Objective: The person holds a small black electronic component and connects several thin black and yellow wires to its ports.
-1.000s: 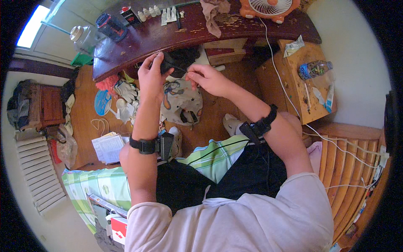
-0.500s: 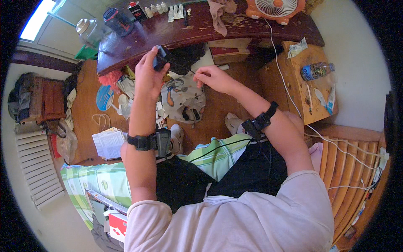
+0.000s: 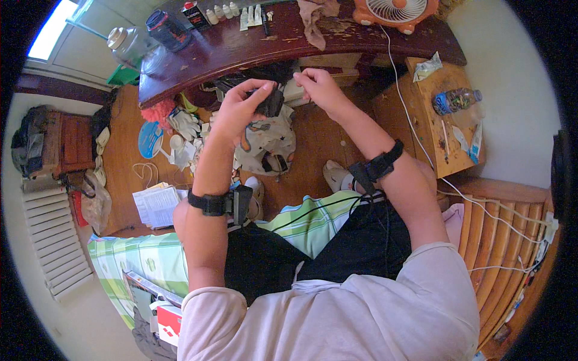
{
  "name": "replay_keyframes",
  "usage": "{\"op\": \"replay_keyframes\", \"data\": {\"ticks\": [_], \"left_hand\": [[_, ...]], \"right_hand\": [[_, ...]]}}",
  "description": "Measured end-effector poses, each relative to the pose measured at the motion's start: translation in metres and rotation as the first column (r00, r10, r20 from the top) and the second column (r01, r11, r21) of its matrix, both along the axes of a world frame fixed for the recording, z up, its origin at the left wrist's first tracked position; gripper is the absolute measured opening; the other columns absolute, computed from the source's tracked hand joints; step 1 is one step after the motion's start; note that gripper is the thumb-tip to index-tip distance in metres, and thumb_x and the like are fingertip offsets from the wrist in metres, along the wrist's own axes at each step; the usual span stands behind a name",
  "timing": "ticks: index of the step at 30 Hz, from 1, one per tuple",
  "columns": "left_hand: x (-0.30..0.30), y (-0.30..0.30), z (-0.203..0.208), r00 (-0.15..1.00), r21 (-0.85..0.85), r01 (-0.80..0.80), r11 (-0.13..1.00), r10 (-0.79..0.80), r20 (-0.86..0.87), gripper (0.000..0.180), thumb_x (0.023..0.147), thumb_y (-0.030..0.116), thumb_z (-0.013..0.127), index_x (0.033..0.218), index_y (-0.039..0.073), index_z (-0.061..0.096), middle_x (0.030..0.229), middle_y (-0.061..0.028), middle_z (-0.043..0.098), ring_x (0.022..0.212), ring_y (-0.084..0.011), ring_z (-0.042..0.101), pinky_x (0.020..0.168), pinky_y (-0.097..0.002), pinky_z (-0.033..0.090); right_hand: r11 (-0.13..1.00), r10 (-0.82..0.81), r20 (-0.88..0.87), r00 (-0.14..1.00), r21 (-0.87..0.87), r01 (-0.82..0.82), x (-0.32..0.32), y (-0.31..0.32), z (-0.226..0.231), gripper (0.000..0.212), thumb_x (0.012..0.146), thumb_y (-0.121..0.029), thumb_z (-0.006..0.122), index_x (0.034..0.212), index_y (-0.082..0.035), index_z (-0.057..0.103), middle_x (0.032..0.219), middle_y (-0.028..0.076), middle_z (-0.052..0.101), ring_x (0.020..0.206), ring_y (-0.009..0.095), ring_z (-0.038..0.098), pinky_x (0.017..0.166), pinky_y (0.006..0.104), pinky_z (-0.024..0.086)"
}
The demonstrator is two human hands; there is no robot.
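Observation:
My left hand (image 3: 238, 111) is raised in front of me and grips a small black object (image 3: 271, 103) between thumb and fingers. My right hand (image 3: 318, 84) is close beside it on the right, its fingertips pinched together near the black object; whether anything is in the pinch I cannot tell. Both hands hover just below the front edge of a dark wooden desk (image 3: 289, 42). Each wrist carries a black strap with a small device, left (image 3: 220, 201) and right (image 3: 376, 168).
The desk holds a glass jar (image 3: 129, 45), a dark can (image 3: 168, 29), small bottles (image 3: 223, 12), a rag (image 3: 318, 13) and an orange fan (image 3: 394, 12). A wooden side table (image 3: 448, 120) with a plastic bottle (image 3: 454, 100) stands right. Cloths, gloves and papers (image 3: 158, 204) litter the floor.
Both hands have shifted right and slightly down along the desk edge. The left hand still holds the black object; the right hand has moved closer to it again.

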State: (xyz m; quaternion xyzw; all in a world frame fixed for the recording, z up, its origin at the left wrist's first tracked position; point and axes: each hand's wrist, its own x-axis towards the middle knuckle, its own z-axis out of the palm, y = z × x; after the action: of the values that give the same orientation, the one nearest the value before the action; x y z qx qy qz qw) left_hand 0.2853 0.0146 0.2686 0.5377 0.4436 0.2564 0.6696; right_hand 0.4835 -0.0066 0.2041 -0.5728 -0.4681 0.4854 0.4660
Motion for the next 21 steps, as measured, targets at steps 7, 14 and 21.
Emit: {"op": "replay_keyframes", "data": {"ticks": [7,14,21], "left_hand": [[0.009,-0.005,-0.019,0.985,0.138,0.044,0.989,-0.019,-0.171,0.026,0.084,0.026,0.063,0.096,0.003,0.062,0.080,-0.0018,0.059,0.065,-0.0078,0.055,0.050,-0.0223,0.047],[0.015,-0.003,-0.024,0.964,0.221,-0.078,0.972,0.130,-0.232,0.026,0.082,0.023,0.064,0.090,-0.002,0.060,0.073,-0.0042,0.059,0.061,-0.0093,0.055,0.046,-0.0232,0.049],[0.017,-0.004,-0.018,0.966,0.225,-0.218,0.950,0.243,-0.091,0.026,0.083,0.023,0.064,0.090,-0.001,0.058,0.073,-0.0061,0.059,0.061,-0.0104,0.057,0.046,-0.0233,0.051]], "right_hand": [[0.997,0.039,-0.244,0.969,-0.056,-0.055,0.011,0.002,0.016,0.028,0.091,-0.027,0.050,0.072,-0.006,0.050,0.059,-0.004,0.038,0.052,0.007,0.038,0.054,0.0235,0.036],[0.986,0.142,-0.356,0.924,-0.036,-0.165,-0.001,-0.007,0.035,0.025,0.093,-0.026,0.046,0.078,-0.006,0.050,0.062,-0.004,0.038,0.054,0.007,0.037,0.055,0.0224,0.034],[0.927,0.343,-0.396,0.852,-0.004,-0.375,-0.013,-0.019,0.047,0.022,0.092,-0.022,0.042,0.083,-0.004,0.050,0.064,-0.002,0.041,0.053,0.008,0.036,0.054,0.0219,0.034]]}}
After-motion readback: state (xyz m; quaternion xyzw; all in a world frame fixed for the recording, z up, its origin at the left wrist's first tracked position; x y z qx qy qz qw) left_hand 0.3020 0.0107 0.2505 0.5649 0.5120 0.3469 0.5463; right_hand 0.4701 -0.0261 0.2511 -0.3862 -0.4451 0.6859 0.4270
